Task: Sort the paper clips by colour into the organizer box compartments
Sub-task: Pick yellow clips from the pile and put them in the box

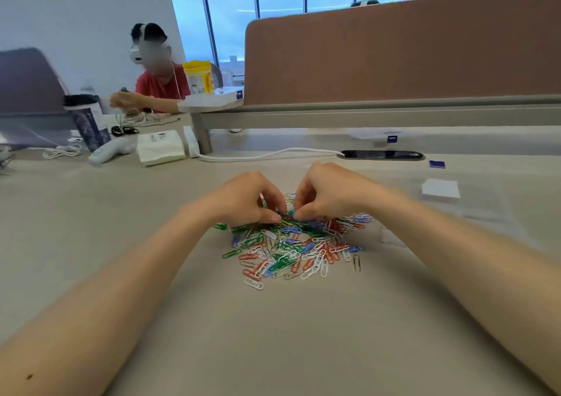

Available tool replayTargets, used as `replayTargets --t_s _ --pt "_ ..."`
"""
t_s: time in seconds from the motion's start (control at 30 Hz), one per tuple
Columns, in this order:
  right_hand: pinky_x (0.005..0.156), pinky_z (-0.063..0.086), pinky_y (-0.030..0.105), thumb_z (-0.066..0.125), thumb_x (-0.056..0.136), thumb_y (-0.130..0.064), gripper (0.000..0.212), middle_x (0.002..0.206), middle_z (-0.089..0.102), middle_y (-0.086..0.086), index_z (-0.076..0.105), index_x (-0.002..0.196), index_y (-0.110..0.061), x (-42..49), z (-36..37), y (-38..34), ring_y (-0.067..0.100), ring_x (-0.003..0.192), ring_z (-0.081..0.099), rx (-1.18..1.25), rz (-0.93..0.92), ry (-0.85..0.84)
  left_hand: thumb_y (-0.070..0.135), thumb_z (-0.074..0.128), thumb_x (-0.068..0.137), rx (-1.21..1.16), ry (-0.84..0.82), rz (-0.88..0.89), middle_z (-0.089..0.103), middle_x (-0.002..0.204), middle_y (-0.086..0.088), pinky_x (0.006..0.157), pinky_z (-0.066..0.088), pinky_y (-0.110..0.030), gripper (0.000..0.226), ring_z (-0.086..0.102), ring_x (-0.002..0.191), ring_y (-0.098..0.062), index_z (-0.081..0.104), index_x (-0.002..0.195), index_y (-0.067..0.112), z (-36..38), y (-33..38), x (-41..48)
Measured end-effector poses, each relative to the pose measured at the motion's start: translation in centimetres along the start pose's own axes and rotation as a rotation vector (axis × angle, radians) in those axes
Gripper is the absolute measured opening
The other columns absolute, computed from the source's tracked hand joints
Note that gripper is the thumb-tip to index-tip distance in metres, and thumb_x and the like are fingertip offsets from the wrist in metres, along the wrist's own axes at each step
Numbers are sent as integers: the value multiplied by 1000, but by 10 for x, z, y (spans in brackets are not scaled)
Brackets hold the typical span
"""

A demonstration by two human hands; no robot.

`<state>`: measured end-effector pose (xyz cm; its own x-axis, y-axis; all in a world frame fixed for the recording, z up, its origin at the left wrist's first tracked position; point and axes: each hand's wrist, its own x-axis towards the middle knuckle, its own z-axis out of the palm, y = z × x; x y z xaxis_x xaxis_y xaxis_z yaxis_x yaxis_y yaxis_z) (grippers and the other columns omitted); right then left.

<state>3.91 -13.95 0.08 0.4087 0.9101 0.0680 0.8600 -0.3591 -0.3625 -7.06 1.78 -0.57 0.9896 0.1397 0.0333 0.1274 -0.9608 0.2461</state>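
A heap of paper clips [291,247] in red, green, blue, white and yellow lies on the beige desk [273,335] in front of me. My left hand [246,198] and my right hand [328,192] sit side by side over the far edge of the heap. Their fingers are curled down, and the fingertips pinch clips where the two hands nearly meet. A single bare metal clip [357,263] lies apart at the heap's right. A clear plastic box [394,239], faint and blurred, lies just right of the heap; its compartments cannot be made out.
A white pad [440,188] and a small blue item [437,164] lie at the right. A white cable [267,155] runs to a desk slot [382,154]. A tissue pack [160,146], a remote [109,153] and a cup [88,122] stand far left. A brown divider [394,46] closes the back. A person sits beyond.
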Motion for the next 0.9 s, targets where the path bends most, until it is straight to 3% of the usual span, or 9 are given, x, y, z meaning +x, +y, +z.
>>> replayTargets --t_s 0.17,0.23,0.43,0.57,0.73,0.9 --pt "67 49 25 78 81 -32 12 78 70 -8 77 85 -21 14 20 -9 10 75 63 -43 -1 -24 24 74 84 43 -39 -5 67 86 17 70 43 -16 12 57 78 3 74 94 29 6 -7 -2" --pt "62 46 22 77 83 -26 5 73 67 -11 75 79 -23 14 21 -8 6 70 60 -33 4 -37 21 74 84 33 -34 -10 69 85 14 72 44 -19 9 58 75 2 74 90 28 7 -7 -1" --pt "56 40 19 72 85 -15 15 65 63 -13 71 71 -22 14 20 -8 2 64 56 -33 17 -62 17 71 85 11 -32 -28 69 83 10 72 47 -21 7 58 76 -3 72 83 23 8 -10 0" --pt "56 46 21 67 85 -9 12 64 63 -10 72 77 -16 11 15 -7 2 60 57 -10 26 -21 18 70 87 29 1 -9 67 86 10 64 39 -16 10 57 79 -6 69 88 28 10 -13 0" --pt "54 52 17 55 90 -5 25 78 73 2 71 100 -22 11 14 -5 6 58 68 52 34 -35 22 75 84 26 -63 6 69 86 12 71 46 -18 10 58 79 0 73 90 29 7 -13 -3" --pt "53 52 17 64 91 -14 11 82 75 3 75 92 -16 12 15 -5 12 65 72 104 57 -35 21 74 84 39 -58 -3 69 83 10 70 46 -19 13 59 77 -2 68 76 30 7 -11 -4"
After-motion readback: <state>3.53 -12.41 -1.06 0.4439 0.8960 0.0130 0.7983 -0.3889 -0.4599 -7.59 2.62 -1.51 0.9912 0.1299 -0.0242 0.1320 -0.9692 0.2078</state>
